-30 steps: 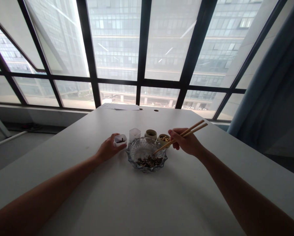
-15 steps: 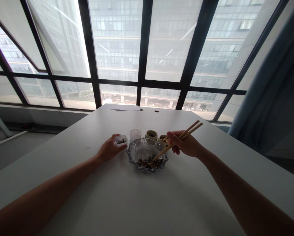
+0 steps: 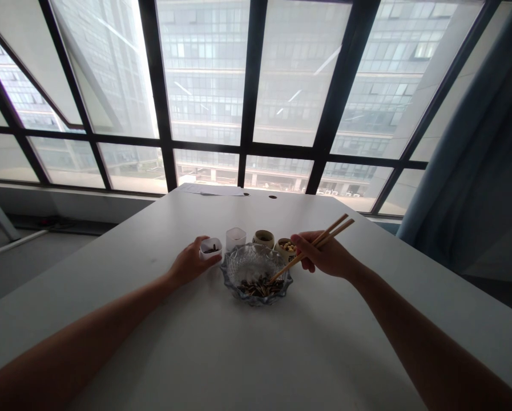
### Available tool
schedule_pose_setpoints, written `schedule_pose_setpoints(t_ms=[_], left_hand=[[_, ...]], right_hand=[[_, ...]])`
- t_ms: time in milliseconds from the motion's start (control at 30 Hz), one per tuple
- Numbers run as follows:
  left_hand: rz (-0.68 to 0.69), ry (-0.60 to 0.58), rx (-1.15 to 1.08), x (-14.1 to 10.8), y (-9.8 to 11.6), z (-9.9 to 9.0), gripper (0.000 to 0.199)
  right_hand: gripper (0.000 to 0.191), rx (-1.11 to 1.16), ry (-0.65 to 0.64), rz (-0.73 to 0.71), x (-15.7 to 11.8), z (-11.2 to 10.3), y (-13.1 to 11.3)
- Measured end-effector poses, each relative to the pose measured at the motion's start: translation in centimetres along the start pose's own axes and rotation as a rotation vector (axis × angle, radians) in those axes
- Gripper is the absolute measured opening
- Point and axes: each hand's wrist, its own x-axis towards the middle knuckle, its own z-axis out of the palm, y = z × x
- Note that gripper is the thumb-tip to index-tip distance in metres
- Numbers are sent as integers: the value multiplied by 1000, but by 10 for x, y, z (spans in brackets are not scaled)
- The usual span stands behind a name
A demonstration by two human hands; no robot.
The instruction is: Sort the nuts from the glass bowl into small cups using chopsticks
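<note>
My left hand (image 3: 192, 261) is wrapped round a small white cup (image 3: 210, 254) with a few dark seeds in it, just left of the glass bowl. Two wooden chopsticks (image 3: 322, 240) are gripped in my right hand (image 3: 326, 253). Their tips reach down into the scalloped glass bowl (image 3: 249, 264), among a heap of dark, striped seeds (image 3: 262, 285) that look like sunflower seeds. Whether the tips pinch a seed is too small to tell. Partly behind my right fingers stands a small pot (image 3: 283, 251) of pale nuts.
Behind the bowl stand a second white cup (image 3: 236, 238) and a round tan pot (image 3: 263, 237). Papers (image 3: 213, 189) lie at the white table's (image 3: 247, 354) far end, below the windows. A blue curtain (image 3: 456, 148) hangs at the right.
The view has tilted slightly, so everything sits a little lower. Both hands keep their holds, and the chopstick tips stay in the bowl with only a slight shift.
</note>
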Motion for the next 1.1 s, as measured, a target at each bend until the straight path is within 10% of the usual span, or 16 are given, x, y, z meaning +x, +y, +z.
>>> schedule_pose_setpoints(t_ms=[467, 1100], left_hand=[[-11, -19, -1, 0, 1, 0, 78], [35, 43, -5, -1, 1, 3, 71]], right_hand=[[65, 73, -42, 49, 1, -2, 2], [38, 873, 421, 439, 27, 7, 68]])
